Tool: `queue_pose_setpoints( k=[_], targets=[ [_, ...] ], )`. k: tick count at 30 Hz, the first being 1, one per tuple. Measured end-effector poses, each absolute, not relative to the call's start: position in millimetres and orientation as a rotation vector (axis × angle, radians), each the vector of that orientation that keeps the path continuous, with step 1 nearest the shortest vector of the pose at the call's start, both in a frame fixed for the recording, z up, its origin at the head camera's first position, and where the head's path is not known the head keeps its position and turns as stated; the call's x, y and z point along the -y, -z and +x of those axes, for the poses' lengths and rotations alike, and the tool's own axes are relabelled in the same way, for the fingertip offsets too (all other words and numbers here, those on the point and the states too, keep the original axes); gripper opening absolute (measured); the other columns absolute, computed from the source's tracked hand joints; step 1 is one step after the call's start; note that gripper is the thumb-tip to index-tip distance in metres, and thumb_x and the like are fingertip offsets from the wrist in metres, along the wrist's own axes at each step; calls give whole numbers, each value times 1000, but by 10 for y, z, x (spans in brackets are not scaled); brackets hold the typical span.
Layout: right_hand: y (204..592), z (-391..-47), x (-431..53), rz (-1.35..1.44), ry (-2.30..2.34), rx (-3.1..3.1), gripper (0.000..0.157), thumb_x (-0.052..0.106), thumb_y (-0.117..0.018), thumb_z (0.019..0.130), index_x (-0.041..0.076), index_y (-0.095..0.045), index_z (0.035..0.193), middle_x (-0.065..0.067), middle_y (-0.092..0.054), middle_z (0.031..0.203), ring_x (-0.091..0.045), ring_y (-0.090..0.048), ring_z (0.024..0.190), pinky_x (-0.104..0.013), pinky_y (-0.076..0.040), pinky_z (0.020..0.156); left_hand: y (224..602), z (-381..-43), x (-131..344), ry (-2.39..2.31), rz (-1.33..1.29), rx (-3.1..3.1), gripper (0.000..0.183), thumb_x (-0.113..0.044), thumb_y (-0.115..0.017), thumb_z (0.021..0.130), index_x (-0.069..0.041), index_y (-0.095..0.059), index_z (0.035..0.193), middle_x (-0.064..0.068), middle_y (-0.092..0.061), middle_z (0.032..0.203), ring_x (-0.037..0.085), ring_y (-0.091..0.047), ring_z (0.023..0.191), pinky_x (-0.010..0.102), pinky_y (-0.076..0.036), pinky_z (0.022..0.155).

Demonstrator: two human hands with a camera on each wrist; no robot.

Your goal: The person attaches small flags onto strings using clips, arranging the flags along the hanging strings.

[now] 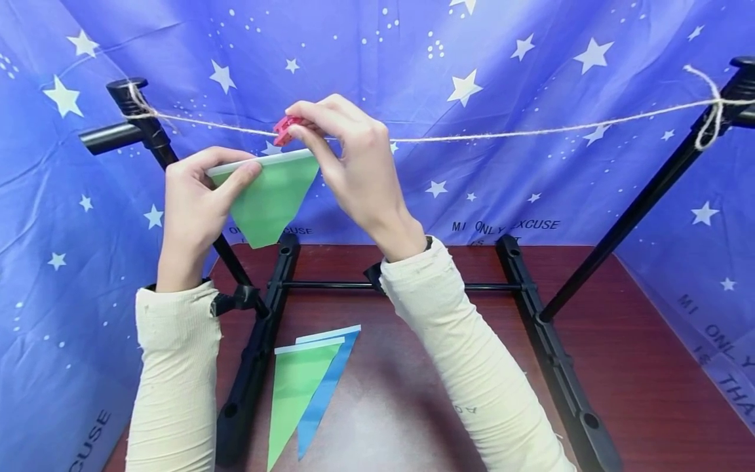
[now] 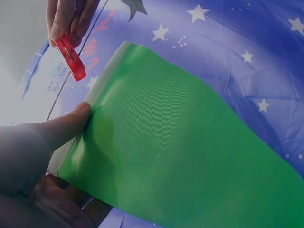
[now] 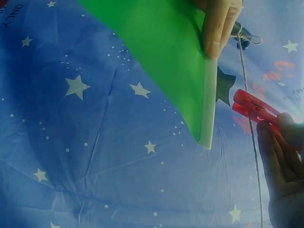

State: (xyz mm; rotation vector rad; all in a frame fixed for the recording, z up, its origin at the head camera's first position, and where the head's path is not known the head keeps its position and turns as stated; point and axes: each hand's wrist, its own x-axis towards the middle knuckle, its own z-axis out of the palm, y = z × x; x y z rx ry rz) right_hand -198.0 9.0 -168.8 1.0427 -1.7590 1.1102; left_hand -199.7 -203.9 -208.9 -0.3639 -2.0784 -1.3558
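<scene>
My left hand (image 1: 191, 203) pinches a green pennant (image 1: 272, 200) by its white top band, thumb in front and fingers behind. The pennant hangs just below a thin string (image 1: 501, 134). My right hand (image 1: 368, 164) pinches a red clothespin (image 1: 284, 130) between thumb and fingers, right at the string. In the right wrist view the string runs past the nose end of the clothespin (image 3: 256, 110); I cannot tell whether it lies between the prongs. A gap separates the clothespin from the pennant's white band (image 2: 111, 71) in the left wrist view.
The string is tied to a left black post (image 1: 156, 141) and a right black post (image 1: 625, 190) of a frame. On the dark red table (image 1: 666, 367) lie another green pennant (image 1: 301, 387) and a blue pennant (image 1: 324, 396), overlapping. A blue star-patterned cloth (image 1: 448, 52) hangs behind.
</scene>
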Motion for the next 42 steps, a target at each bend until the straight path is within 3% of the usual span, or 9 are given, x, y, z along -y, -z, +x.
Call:
queue_pose_setpoints(
  k=[22, 32, 42],
  targets=[
    [1748, -1967, -70, 1061, -1099, 1851, 19, 11, -64, 96, -1, -74, 107, -9, -70, 95, -12, -64, 88, -15, -48, 84, 2039, -2029, 1990, 1449, -405, 1953, 13, -16, -79, 86, -6, -79, 95, -4, -74, 90, 11, -67, 80, 21, -50, 69],
    [1746, -1958, -68, 1075, -1049, 1889, 20, 12, -63, 97, 0, -74, 109, -7, -70, 97, -10, -65, 89, -15, -47, 84, 1980, -1986, 1948, 1612, -523, 1809, 13, -4, -77, 85, 6, -75, 93, 0, -74, 88, 13, -67, 81, 21, -48, 71],
    [1732, -1943, -60, 1079, -1038, 1930, 21, 15, -62, 97, 3, -74, 110, -6, -69, 98, -9, -64, 89, -16, -46, 84, 1935, -1941, 1917, 1662, -594, 1747, 10, 1, -77, 84, 8, -75, 91, 2, -75, 87, 14, -67, 83, 20, -49, 73]
  ],
)
